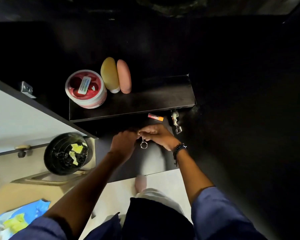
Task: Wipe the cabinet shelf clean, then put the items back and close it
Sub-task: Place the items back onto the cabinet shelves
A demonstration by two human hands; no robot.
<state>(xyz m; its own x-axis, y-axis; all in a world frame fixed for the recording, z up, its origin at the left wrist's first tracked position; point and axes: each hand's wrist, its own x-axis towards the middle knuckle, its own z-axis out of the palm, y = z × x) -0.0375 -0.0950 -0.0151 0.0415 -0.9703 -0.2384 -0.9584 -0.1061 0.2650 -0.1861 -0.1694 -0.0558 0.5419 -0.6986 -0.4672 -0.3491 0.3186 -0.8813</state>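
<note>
looking down into a dark cabinet. on the left end of the shelf (pixel 163 97) sit a round tub (pixel 85 88) with a red lid, a yellow bottle (pixel 109 74) and a pink bottle (pixel 124 76), the two bottles touching side by side. below the shelf edge lies a small tube (pixel 155 117). the left hand (pixel 123 144) and right hand (pixel 156 135) meet just below it; the right fingers (pixel 143 132) pinch a short chain with a metal ring (pixel 143 144) dangling. what the left hand's curled fingers grip is hidden. a black bin (pixel 66 153) stands at left.

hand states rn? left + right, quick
Left hand: fingers hidden behind its back, cannot tell.
Right hand: closed, pinching a dangling metal ring by its top.
</note>
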